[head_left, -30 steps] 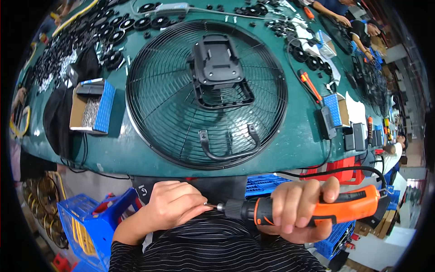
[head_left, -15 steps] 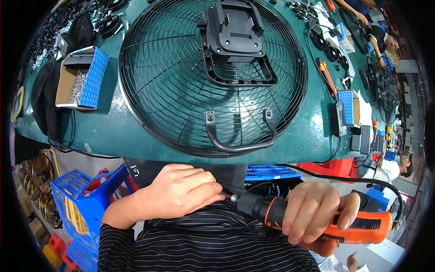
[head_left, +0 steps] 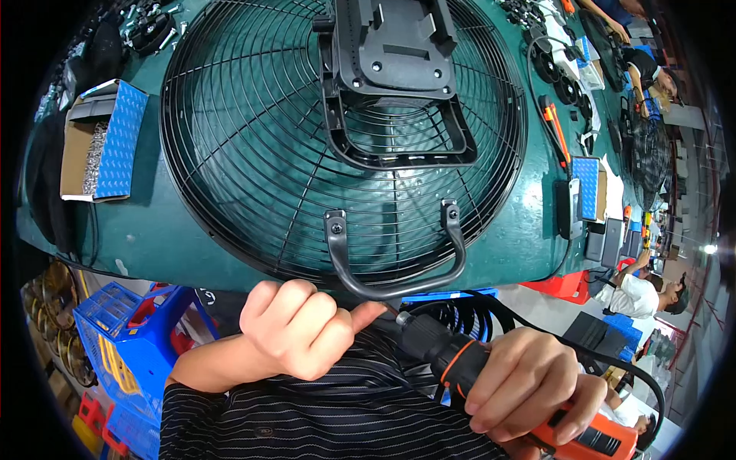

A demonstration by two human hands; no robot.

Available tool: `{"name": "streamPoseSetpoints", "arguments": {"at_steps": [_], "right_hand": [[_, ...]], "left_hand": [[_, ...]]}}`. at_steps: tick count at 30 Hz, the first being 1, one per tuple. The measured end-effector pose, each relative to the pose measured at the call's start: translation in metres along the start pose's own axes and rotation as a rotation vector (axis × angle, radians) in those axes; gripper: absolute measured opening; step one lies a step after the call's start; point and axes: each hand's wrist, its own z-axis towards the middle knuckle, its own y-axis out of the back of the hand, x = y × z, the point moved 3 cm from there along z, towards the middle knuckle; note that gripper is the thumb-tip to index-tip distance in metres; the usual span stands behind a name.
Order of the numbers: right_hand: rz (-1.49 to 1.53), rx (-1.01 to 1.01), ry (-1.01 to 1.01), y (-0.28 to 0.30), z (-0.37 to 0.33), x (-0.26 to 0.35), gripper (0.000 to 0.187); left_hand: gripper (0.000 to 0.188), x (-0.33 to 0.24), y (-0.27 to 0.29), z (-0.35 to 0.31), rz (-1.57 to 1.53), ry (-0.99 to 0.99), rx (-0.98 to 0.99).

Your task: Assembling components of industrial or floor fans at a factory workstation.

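Note:
My right hand (head_left: 529,383) is wrapped round the body of an orange and black power screwdriver (head_left: 433,341), its chuck angled up and left in front of my striped shirt. Close to the driver's tip, my left hand (head_left: 295,330) is closed with the fingers curled and the thumb stretched toward the bit. What those fingers hold, if anything, is hidden. Beyond both hands a round black wire fan grille (head_left: 230,138) lies on the green table. It carries a curved metal handle (head_left: 368,290) with a screw at each end, and a black plastic housing (head_left: 402,69) with a frame below it.
A blue-sided carton of small metal screws (head_left: 96,157) stands on the table's left. Toward the right lie an orange-handled tool (head_left: 558,136), another blue carton (head_left: 586,188) and a black cable. Blue crates (head_left: 123,322) sit below left. Other people work at far right.
My left hand has turned, and its thumb now points at the driver's bit. The driver and my right hand have come lower and slightly left. The fan looks closer as the view shifted.

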Motion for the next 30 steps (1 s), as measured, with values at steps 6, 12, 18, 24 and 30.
{"name": "streamPoseSetpoints", "arguments": {"at_steps": [6,12,18,24,30], "right_hand": [[-0.071,0.048,-0.110,-0.001,0.011,-0.010,0.044],[-0.066,0.105,-0.217,-0.001,0.026,-0.016,0.046],[-0.090,0.171,-0.296,-0.004,0.039,-0.026,0.047],[-0.208,0.161,-0.254,-0.012,0.041,-0.030,0.048],[-0.286,-0.025,-0.170,-0.018,0.030,-0.035,0.041]], "left_hand": [[0.035,0.002,-0.012,-0.005,0.159,0.059,-0.194],[0.034,0.005,-0.017,-0.013,0.125,0.112,-0.250],[0.030,0.013,-0.013,-0.015,0.150,0.150,-0.253],[0.083,0.045,0.018,-0.015,0.160,0.210,0.136],[0.086,0.056,0.019,-0.015,0.061,0.241,0.204]]}}
